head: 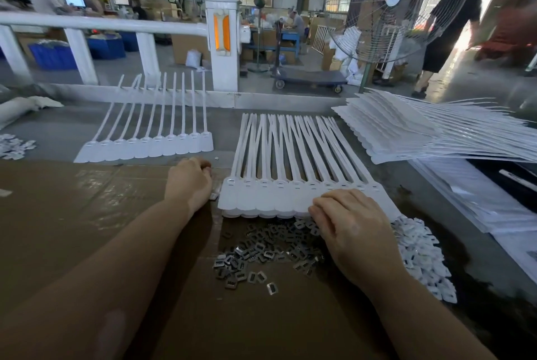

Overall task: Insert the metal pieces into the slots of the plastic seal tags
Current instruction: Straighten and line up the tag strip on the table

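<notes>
Low in the frame's centre, loose metal pieces [261, 252] lie heaped on cardboard [87, 214]. Just above them, the right hand [351, 226] rests with relaxed fingers on a row of white seal tags [270, 200]. At that row's left end sits the left hand [190, 182], fingers curled; whether it holds anything I cannot tell. Farther up-left lies another row of tags [145, 147].

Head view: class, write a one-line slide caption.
Both hands rest at a strip of seal tags, metal pieces heaped on the cardboard just below.

Both forearms reach toward twelve o'clock. The left hand [190, 182] is curled, knuckles up. The right hand [348, 226] lies palm down, fingers bent.
</notes>
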A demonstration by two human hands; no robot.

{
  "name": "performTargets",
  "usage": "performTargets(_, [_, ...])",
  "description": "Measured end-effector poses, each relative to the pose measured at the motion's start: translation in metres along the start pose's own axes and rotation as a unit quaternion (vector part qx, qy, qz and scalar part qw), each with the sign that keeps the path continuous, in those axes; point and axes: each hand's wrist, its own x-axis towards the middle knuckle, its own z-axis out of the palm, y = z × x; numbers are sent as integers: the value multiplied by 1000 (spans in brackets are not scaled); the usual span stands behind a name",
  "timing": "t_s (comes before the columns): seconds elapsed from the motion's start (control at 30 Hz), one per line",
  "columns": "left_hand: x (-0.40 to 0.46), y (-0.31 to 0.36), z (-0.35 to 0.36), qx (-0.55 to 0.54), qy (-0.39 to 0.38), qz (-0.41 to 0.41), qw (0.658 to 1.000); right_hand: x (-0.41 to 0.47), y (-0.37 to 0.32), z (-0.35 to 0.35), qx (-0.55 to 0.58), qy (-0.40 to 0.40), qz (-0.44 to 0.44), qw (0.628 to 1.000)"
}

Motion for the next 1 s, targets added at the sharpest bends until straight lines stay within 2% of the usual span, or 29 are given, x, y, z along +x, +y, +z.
performTargets(1.0, [42,-18,5,155,-42,-36,986,3,2,2,5,-5,3,1000])
